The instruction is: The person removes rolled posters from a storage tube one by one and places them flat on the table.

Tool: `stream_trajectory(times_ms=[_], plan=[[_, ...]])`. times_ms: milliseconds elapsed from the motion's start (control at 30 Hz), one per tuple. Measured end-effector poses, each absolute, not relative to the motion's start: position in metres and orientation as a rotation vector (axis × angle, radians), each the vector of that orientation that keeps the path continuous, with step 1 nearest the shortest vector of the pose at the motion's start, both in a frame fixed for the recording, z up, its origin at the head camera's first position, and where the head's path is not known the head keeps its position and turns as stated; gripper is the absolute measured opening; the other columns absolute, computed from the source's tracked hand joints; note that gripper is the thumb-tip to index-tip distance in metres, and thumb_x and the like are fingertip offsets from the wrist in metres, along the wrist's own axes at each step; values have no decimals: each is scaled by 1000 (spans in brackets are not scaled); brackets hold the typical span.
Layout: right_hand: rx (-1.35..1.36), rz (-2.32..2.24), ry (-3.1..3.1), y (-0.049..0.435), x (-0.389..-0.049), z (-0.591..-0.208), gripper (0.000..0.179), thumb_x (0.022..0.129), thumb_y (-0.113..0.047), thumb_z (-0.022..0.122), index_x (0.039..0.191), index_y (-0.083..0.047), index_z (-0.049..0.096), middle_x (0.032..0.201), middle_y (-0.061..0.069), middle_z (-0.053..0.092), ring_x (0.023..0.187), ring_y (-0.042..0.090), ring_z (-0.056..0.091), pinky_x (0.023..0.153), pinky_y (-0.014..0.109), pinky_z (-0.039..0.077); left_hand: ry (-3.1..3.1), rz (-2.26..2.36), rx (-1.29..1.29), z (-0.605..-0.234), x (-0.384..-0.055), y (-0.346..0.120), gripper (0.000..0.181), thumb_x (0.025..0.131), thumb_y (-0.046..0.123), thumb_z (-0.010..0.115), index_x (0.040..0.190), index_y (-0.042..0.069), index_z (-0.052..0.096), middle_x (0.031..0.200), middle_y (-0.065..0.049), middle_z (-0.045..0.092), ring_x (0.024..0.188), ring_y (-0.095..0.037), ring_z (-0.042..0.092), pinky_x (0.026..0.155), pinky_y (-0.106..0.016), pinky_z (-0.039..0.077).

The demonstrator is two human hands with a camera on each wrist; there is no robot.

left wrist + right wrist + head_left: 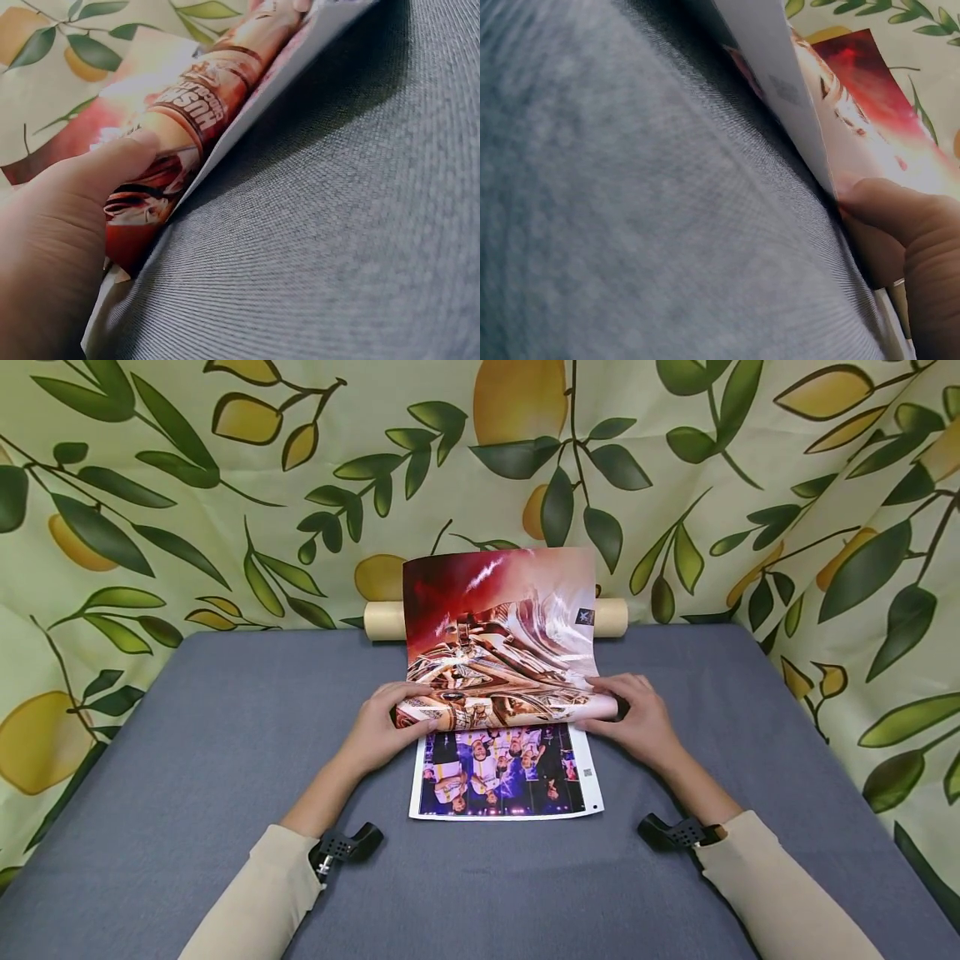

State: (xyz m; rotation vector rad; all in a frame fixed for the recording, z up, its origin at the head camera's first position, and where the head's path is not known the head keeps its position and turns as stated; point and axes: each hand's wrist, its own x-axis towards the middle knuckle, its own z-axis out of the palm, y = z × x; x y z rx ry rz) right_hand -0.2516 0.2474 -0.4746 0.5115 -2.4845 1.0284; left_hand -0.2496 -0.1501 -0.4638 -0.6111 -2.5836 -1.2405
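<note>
A glossy printed sheet [495,627] in red and brown tones rises at the middle of the table, its lower part curled into a roll [502,708]. My left hand [386,731] grips the roll's left end, and its thumb [124,161] presses on the printed surface. At the other end my right hand [633,718] holds the roll between thumb and fingers; the right wrist view shows that thumb [885,206] at the paper's edge. Below the roll, a white-bordered page [502,777] with an upside-down picture of several people extends toward me. Some fingers are hidden behind the paper.
A cream-coloured tube [611,617] lies across the table's back edge, partly behind the upright sheet. Grey-blue cloth [225,735] covers the table. A curtain with lemons and leaves [300,510] hangs behind and at both sides.
</note>
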Motion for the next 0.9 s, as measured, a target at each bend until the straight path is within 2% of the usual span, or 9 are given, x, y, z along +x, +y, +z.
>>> stream_trajectory(times_ms=[133, 233, 333, 400, 500, 567, 633, 767, 900], plan=[[583, 966, -2537, 246, -250, -473, 67, 66, -19, 94, 127, -6, 70, 113, 17, 63, 109, 32, 48, 94, 47, 36, -2527, -1184, -640, -465, -250, -150, 56, 78, 23, 88, 129, 12, 69, 126, -8, 69, 123, -27, 55, 110, -51, 41], [619, 995, -2566, 246, -249, -471, 60, 68, -20, 93, 123, -8, 71, 130, 19, 58, 128, 40, 45, 104, 60, 35, -2535, -1122, -670, -465, -249, -151, 59, 75, 22, 89, 130, 12, 69, 124, -8, 67, 117, -26, 54, 104, -52, 43], [631, 1049, -2589, 245, -249, -471, 56, 69, -19, 93, 120, -10, 69, 145, 18, 55, 144, 44, 39, 115, 68, 28, -2558, -1105, -724, -465, -248, -152, 55, 75, 24, 89, 126, 13, 71, 127, -9, 63, 120, -27, 53, 104, -54, 43], [620, 1077, -2596, 245, -248, -471, 59, 69, -18, 93, 121, -10, 66, 143, 16, 59, 142, 41, 45, 115, 62, 33, -2579, -1129, -761, -465, -248, -152, 53, 76, 27, 88, 125, 14, 71, 137, -9, 59, 130, -30, 51, 110, -56, 40], [588, 1074, -2588, 245, -248, -472, 65, 67, -17, 94, 124, -9, 64, 126, 14, 69, 123, 34, 61, 105, 45, 44, -2616, -1182, -811, -465, -249, -152, 50, 83, 29, 81, 128, 14, 67, 152, -11, 51, 145, -34, 42, 122, -59, 26], [577, 1057, -2578, 245, -249, -471, 68, 66, -15, 95, 127, -8, 65, 117, 12, 70, 110, 28, 65, 94, 37, 45, -2650, -1186, -817, -464, -248, -153, 53, 86, 31, 78, 133, 14, 63, 153, -11, 52, 147, -35, 41, 125, -59, 19], [587, 1042, -2576, 246, -249, -471, 69, 65, -14, 95, 128, -8, 67, 114, 11, 69, 106, 27, 64, 91, 36, 45, -2675, -1163, -823, -463, -249, -153, 55, 88, 33, 76, 137, 13, 61, 149, -12, 56, 145, -37, 45, 127, -58, 15], [671, 1034, -2573, 247, -251, -472, 66, 66, -14, 94, 127, -9, 69, 130, 16, 62, 120, 36, 58, 100, 52, 45, -2651, -1067, -797, -462, -247, -153, 57, 83, 35, 82, 134, 15, 67, 136, -9, 67, 138, -39, 52, 124, -58, 24], [750, 1047, -2580, 251, -250, -476, 70, 65, -23, 94, 129, -11, 68, 147, 17, 56, 140, 44, 44, 112, 68, 32, -2488, -970, -773, -465, -245, -152, 49, 74, 30, 89, 119, 17, 76, 117, -7, 77, 118, -33, 68, 108, -51, 47]])
